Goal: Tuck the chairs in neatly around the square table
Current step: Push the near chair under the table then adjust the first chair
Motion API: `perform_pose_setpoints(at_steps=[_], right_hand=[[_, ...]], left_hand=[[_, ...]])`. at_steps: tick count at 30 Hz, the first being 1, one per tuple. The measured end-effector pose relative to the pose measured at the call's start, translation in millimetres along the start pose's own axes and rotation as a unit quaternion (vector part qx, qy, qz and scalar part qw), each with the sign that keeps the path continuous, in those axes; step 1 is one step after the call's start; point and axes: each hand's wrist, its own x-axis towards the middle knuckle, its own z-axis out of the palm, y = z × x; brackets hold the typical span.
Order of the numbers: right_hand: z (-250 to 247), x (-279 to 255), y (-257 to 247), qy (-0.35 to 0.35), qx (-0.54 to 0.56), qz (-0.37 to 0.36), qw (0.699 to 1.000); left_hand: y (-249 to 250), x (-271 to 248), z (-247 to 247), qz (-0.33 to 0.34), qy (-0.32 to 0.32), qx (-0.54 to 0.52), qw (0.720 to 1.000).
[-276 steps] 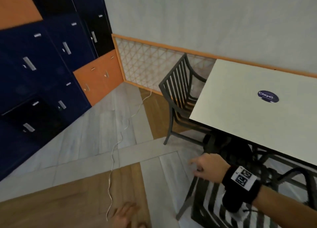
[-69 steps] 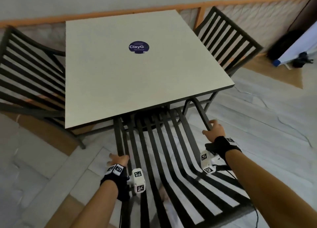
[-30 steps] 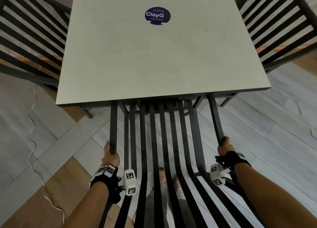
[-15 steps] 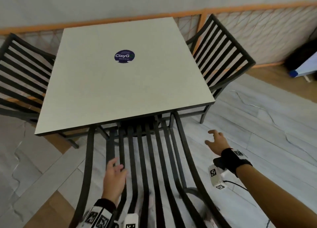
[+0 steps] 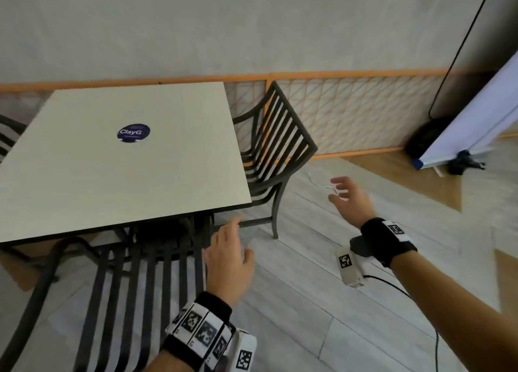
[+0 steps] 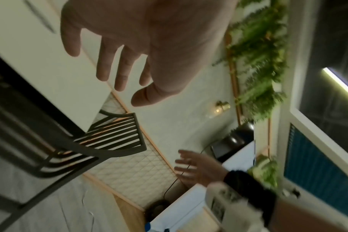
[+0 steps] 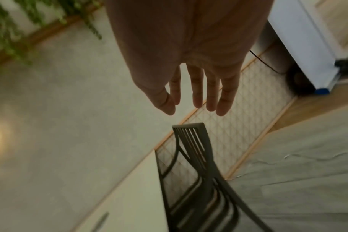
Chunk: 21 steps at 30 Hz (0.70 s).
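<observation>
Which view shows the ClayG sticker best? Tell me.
The head view: the ClayG sticker lies readable on the square table. The left wrist view shows only blurred tabletop; the right wrist view only a dark streak, possibly the sticker.

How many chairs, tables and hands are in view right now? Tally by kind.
Chairs: 3: near chair, right chair, left chair, only a sliver at the frame edge
Tables: 1: square table
Hands: 2: left hand, right hand, both holding nothing
Total: 6
</observation>
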Motion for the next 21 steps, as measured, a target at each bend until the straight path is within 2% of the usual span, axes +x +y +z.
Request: perform_pose_setpoints(at_steps=[5, 11, 15, 18, 21], right_hand=[[-20.7, 45.8, -29.5, -0.019, 0.042, -0.027, 0.999], [-12.6, 129.6, -51.9, -0.076, -0.019, -0.076, 0.994], [2.1, 211.1, -44.2, -0.095, -0.045, -0.046, 0.993], [16.3, 269.5, -29.9, -0.08, -0.05, -0.002, 0.996], [38.1, 315.4, -13.4, -0.077, -0.067, 0.01, 0.995]], left_hand=[[29.7, 50.5, 48.3, 0.061, -0.015, 0.086, 0.994], [42.5, 147.3, 99.5, 0.053, -0.051, 0.105, 0.992], [26.2, 230.3, 142.2, -0.015, -0.128, 0.043, 0.991], [3.5, 277.8, 177.6, -0.081, -0.169, 0.068, 0.98], [-14.9, 308.6, 208.5, -0.086, -0.211, 0.091, 0.97]])
